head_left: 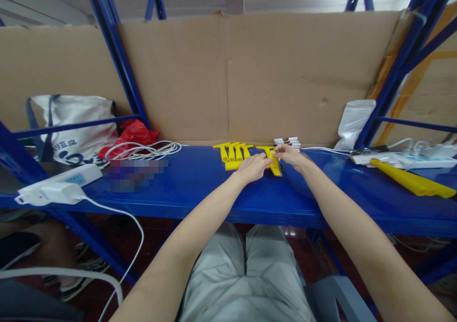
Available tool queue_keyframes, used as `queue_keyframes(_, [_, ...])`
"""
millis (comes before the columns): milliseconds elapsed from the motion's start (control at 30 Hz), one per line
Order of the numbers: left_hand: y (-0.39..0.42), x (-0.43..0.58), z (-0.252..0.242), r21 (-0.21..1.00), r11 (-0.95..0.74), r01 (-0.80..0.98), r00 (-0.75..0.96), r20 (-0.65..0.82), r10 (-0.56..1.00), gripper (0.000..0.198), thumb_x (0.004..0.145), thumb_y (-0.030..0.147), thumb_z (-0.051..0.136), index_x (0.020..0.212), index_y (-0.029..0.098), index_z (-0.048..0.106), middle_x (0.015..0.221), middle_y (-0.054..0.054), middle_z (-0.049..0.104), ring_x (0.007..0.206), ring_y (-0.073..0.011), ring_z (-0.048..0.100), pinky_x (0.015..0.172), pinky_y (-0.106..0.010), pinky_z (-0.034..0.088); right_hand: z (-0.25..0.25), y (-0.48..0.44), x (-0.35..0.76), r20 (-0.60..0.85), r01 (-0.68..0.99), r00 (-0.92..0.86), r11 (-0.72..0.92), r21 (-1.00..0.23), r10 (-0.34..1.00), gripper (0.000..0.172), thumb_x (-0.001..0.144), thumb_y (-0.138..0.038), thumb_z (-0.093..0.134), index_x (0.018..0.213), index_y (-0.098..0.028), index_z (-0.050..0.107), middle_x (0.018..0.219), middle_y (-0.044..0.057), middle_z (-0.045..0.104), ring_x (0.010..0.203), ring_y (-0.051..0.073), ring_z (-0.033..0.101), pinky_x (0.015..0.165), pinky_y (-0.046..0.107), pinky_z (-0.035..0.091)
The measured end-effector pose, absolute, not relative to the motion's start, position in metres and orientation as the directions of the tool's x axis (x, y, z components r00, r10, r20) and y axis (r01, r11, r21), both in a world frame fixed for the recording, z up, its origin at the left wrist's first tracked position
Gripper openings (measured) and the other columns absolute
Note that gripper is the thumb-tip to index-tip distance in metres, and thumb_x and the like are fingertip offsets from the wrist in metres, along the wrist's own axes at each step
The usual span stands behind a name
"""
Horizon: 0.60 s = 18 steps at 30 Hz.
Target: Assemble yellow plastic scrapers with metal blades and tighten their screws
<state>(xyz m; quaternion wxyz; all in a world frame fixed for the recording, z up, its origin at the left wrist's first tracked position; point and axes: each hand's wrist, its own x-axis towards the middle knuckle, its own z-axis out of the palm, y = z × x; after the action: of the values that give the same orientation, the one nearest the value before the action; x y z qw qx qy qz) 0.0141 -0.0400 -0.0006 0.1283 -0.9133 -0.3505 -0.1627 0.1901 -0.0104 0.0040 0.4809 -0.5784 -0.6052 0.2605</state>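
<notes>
A yellow T-shaped tool [274, 167] is between my two hands on the blue shelf top. My left hand [253, 166] reaches it from the left, its fingers bent against the tool's side. From the right, my right hand [291, 155] grips near its upper end with thumb and fingers drawn together. My fingers partly cover the tool. Left of it, several similar yellow T-shaped tools [232, 153] lie in a row, crossbars toward the cardboard. Another yellow piece [232, 166] lies crosswise in front of them, partly behind my left hand.
Small white pieces [287, 142] lie stacked behind my right hand. A cardboard sheet [271, 79] walls off the back. To the left are a power strip [67, 181], coiled white cable [157, 149] and cloth bag [80, 126]; at right, a long yellow object [410, 179]. A person's legs show lower left.
</notes>
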Motion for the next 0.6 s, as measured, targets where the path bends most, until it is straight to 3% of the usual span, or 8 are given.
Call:
queue_keyframes(300, [-0.038,0.013,-0.001,-0.032,-0.723,0.690,0.662,0.431,0.613,0.030,0.092,0.024,0.041,0.114,0.023,0.061,0.107,-0.007,0.059,0.100,-0.0209,0.059,0.081,-0.031,0.048,0.005,-0.012,0.189,0.290,0.440,0.193,0.182,-0.879,0.937,0.020,0.064,-0.018,0.069,0.079,-0.018,0.055,0.082,0.001,0.060,0.077,0.013,0.054,0.077,0.027,0.043])
queue_keyframes(400, [-0.034,0.013,-0.002,0.027,-0.707,0.706,0.618,0.463,0.635,0.031,0.092,0.024,0.040,0.116,0.023,0.059,0.108,-0.006,0.059,0.101,-0.0207,0.058,0.084,-0.031,0.047,0.007,-0.015,0.189,0.232,0.432,0.103,0.166,-0.886,0.967,0.017,0.066,-0.028,0.071,0.071,-0.017,0.058,0.075,0.001,0.062,0.076,0.014,0.055,0.076,0.027,0.043])
queue_keyframes(600, [-0.028,0.011,-0.004,0.074,-0.701,0.709,0.586,0.492,0.644,0.027,0.091,0.023,0.042,0.113,0.022,0.058,0.112,-0.008,0.060,0.106,-0.0219,0.057,0.090,-0.034,0.046,0.012,-0.022,0.190,0.153,0.398,-0.016,0.147,-0.906,0.988,0.029,0.058,-0.042,0.076,0.057,-0.018,0.061,0.062,0.001,0.062,0.072,0.016,0.055,0.071,0.028,0.042])
